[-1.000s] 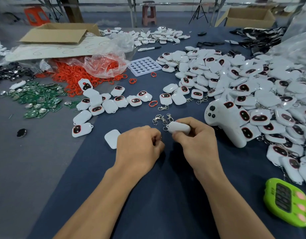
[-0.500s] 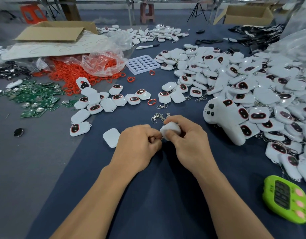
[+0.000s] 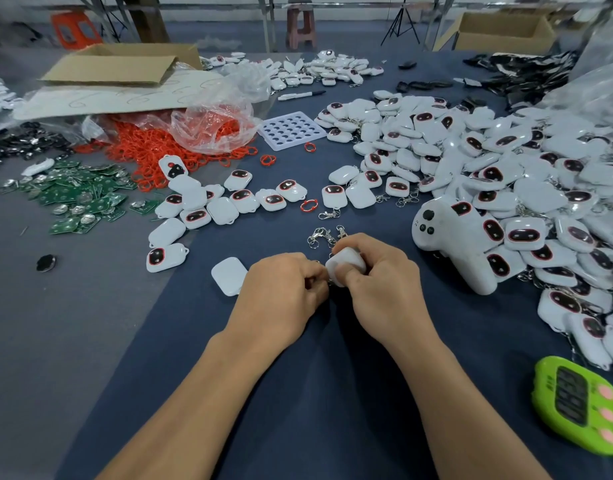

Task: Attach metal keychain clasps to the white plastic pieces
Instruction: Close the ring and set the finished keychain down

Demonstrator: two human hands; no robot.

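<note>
My right hand (image 3: 384, 292) grips a white plastic piece (image 3: 345, 265) above the dark blue cloth, plain back turned up. My left hand (image 3: 284, 292) is closed right beside it, fingertips pinching something small at the piece's left edge; a bit of metal shows there, mostly hidden. A few loose metal clasps (image 3: 320, 235) lie just beyond my hands. Another plain white piece (image 3: 229, 275) lies to the left of my left hand. A big heap of white pieces (image 3: 506, 174) with dark oval faces covers the right side.
A white game controller (image 3: 447, 237) rests against the heap. A green timer (image 3: 578, 403) lies at the lower right. Red rings (image 3: 152, 150), green circuit boards (image 3: 76, 195), a white hole tray (image 3: 291, 129) and a cardboard box (image 3: 121, 64) sit at the left and back.
My right hand brought the white piece closer and turned it, and both hands came together so the left fingertips now meet its edge. The camera view shifted slightly.
</note>
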